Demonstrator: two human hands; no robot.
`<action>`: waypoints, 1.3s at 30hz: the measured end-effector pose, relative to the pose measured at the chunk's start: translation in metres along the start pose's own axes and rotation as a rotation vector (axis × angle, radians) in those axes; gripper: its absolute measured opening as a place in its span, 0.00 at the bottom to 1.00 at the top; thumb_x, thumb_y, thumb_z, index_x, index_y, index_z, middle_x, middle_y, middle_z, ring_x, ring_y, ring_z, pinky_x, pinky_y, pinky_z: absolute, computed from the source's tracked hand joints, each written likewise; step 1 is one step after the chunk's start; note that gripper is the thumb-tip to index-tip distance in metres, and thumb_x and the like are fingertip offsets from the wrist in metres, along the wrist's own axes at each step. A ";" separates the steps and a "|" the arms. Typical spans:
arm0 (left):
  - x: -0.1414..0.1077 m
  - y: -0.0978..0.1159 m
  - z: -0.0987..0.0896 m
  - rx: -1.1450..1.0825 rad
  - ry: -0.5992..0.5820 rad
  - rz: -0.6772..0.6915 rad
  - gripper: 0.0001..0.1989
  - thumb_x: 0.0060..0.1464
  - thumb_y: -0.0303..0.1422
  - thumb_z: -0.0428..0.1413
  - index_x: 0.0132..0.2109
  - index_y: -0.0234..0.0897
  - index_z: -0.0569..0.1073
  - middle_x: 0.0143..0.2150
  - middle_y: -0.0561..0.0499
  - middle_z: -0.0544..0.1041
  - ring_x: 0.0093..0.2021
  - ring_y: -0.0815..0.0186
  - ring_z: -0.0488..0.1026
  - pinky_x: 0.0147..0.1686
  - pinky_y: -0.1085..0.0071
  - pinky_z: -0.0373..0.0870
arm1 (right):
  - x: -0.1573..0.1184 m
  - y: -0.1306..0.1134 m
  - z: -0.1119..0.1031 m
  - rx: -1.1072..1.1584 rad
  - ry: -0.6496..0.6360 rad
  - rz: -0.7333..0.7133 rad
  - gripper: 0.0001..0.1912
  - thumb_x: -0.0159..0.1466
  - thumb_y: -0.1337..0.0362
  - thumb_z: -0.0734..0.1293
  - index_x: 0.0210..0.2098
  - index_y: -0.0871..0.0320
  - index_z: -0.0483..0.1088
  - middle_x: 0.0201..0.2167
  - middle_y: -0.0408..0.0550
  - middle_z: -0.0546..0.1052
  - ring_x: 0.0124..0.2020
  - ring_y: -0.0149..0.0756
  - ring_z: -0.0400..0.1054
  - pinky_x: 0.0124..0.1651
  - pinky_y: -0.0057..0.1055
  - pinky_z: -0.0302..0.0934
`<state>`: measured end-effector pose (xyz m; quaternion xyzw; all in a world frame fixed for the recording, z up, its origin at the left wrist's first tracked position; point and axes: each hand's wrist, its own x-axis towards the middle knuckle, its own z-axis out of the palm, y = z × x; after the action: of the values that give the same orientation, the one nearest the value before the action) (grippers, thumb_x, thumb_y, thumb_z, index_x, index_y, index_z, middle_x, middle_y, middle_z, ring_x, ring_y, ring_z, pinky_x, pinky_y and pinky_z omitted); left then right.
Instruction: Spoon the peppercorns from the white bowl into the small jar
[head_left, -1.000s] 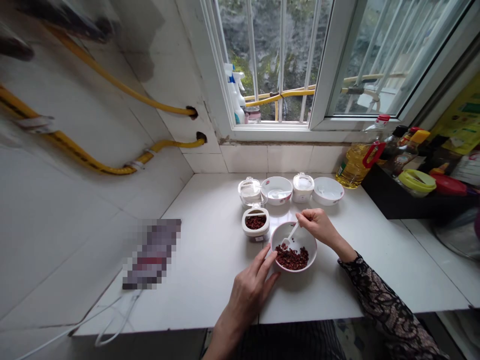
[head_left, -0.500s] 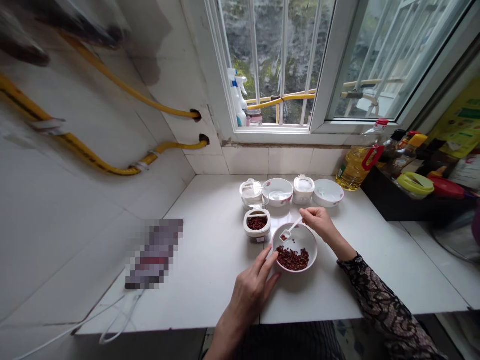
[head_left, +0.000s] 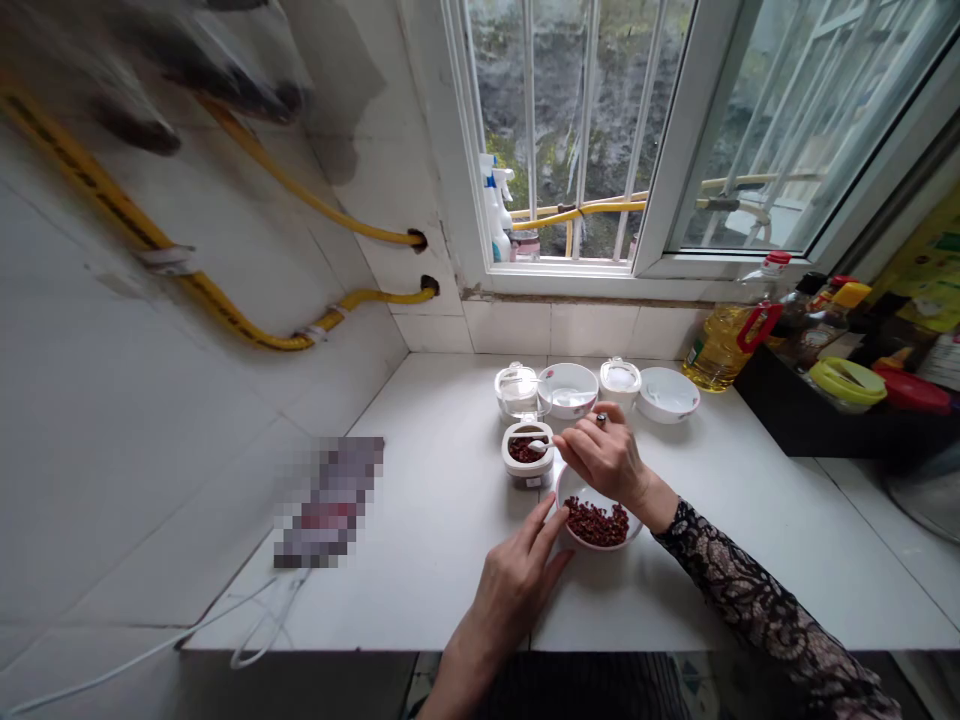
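Observation:
A white bowl (head_left: 598,522) with dark red dried bits stands near the counter's front. My left hand (head_left: 519,572) rests against its left rim, fingers apart, holding nothing else. Above the bowl, my right hand (head_left: 607,455) pinches the handle of a small white spoon (head_left: 537,446). The spoon's head is at the mouth of an open square jar (head_left: 528,468) filled with the same red bits. My right hand hides the bowl's back rim. Behind stand a clear lidded jar (head_left: 517,391), a white bowl (head_left: 568,391), a jar of white contents (head_left: 620,381) and another white bowl (head_left: 668,395).
An oil bottle (head_left: 721,335) stands at the back right, beside a black rack (head_left: 787,405) of bottles and a green-lidded container (head_left: 847,382). A blurred dark object (head_left: 330,505) with a white cable (head_left: 262,640) lies at the left. Yellow pipes (head_left: 247,325) run along the wall.
My right hand has moved left with the spoon, from over the bowl to the open jar. My left hand stays at the bowl's rim. The whole view has shifted slightly.

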<state>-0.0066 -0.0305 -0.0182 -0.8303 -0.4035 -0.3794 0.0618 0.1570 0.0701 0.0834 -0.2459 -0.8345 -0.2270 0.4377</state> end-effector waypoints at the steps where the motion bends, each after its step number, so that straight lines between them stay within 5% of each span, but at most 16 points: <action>1: 0.000 0.000 0.000 -0.002 -0.002 -0.002 0.17 0.69 0.33 0.46 0.61 0.32 0.64 0.57 0.34 0.74 0.54 0.58 0.77 0.46 0.68 0.78 | -0.001 0.000 -0.002 0.009 0.021 0.010 0.15 0.70 0.67 0.60 0.26 0.57 0.66 0.18 0.39 0.69 0.22 0.29 0.58 0.46 0.32 0.57; 5: 0.001 0.001 0.000 -0.017 -0.011 -0.010 0.17 0.68 0.32 0.47 0.61 0.31 0.64 0.58 0.35 0.74 0.55 0.58 0.76 0.45 0.69 0.78 | -0.007 0.012 -0.020 0.128 0.124 0.268 0.17 0.70 0.67 0.60 0.24 0.56 0.63 0.16 0.37 0.64 0.19 0.28 0.55 0.41 0.32 0.58; 8: 0.000 0.001 0.000 -0.017 -0.013 -0.013 0.18 0.68 0.32 0.47 0.62 0.32 0.64 0.58 0.35 0.74 0.54 0.59 0.76 0.44 0.70 0.78 | -0.021 0.025 -0.031 0.219 0.058 0.437 0.21 0.69 0.65 0.61 0.19 0.55 0.58 0.14 0.37 0.60 0.19 0.29 0.53 0.34 0.30 0.57; 13: 0.000 0.000 -0.001 -0.025 -0.019 -0.015 0.18 0.68 0.32 0.47 0.62 0.32 0.64 0.58 0.35 0.74 0.53 0.59 0.77 0.45 0.70 0.78 | -0.049 0.037 -0.024 0.237 -0.234 0.361 0.22 0.69 0.65 0.60 0.18 0.57 0.60 0.14 0.37 0.64 0.17 0.26 0.49 0.35 0.29 0.54; 19: 0.000 0.000 -0.002 -0.020 -0.022 -0.020 0.17 0.68 0.31 0.48 0.61 0.32 0.65 0.57 0.35 0.74 0.53 0.58 0.77 0.43 0.70 0.78 | -0.059 0.025 -0.009 0.246 -0.385 0.344 0.23 0.70 0.63 0.58 0.18 0.57 0.59 0.14 0.38 0.64 0.19 0.27 0.49 0.38 0.30 0.52; 30: 0.000 0.000 -0.002 -0.029 -0.030 -0.018 0.20 0.67 0.31 0.48 0.64 0.35 0.62 0.58 0.36 0.74 0.53 0.58 0.77 0.43 0.70 0.79 | -0.056 0.027 -0.017 0.372 -0.359 0.591 0.25 0.69 0.58 0.58 0.16 0.56 0.52 0.13 0.37 0.56 0.20 0.28 0.49 0.31 0.28 0.52; 39: -0.001 -0.001 -0.002 -0.020 -0.034 -0.018 0.21 0.67 0.31 0.49 0.65 0.36 0.61 0.59 0.37 0.74 0.53 0.58 0.77 0.44 0.70 0.78 | -0.057 0.028 -0.015 0.335 -0.351 0.619 0.26 0.69 0.56 0.58 0.16 0.56 0.51 0.12 0.37 0.56 0.18 0.27 0.46 0.30 0.29 0.51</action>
<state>-0.0086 -0.0315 -0.0171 -0.8336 -0.4081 -0.3697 0.0435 0.2121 0.0706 0.0476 -0.4462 -0.8087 0.1004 0.3699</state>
